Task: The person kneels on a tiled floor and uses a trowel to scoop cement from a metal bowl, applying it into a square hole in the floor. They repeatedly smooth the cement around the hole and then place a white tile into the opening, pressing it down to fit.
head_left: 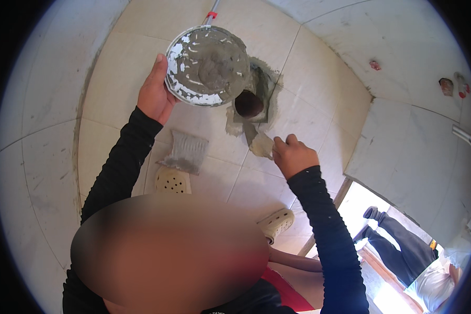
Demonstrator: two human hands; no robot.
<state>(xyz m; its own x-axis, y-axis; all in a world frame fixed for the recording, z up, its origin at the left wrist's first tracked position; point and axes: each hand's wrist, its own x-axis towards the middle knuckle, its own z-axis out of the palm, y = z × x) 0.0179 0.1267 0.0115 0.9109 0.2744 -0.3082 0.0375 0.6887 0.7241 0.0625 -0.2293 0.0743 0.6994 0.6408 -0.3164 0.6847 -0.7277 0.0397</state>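
Below you lay a floor (128, 68) of cream tiles, with thin joints between them. On your left stood a wall (44, 94) of pale, faintly veined tiles, and a rough grey seam followed its foot. On your right, another pale wall (403, 138) carried a small red fitting (375, 65) higher in the view. At lower right, strong white light came through a doorway (360, 201).

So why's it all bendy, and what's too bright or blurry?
Head view: the fisheye bends lines on the left wall and leaves black corners; head view: the doorway glares white at lower right; head view: a big oval patch near the bottom is smeared, but the grey paste looks fairly sharp.
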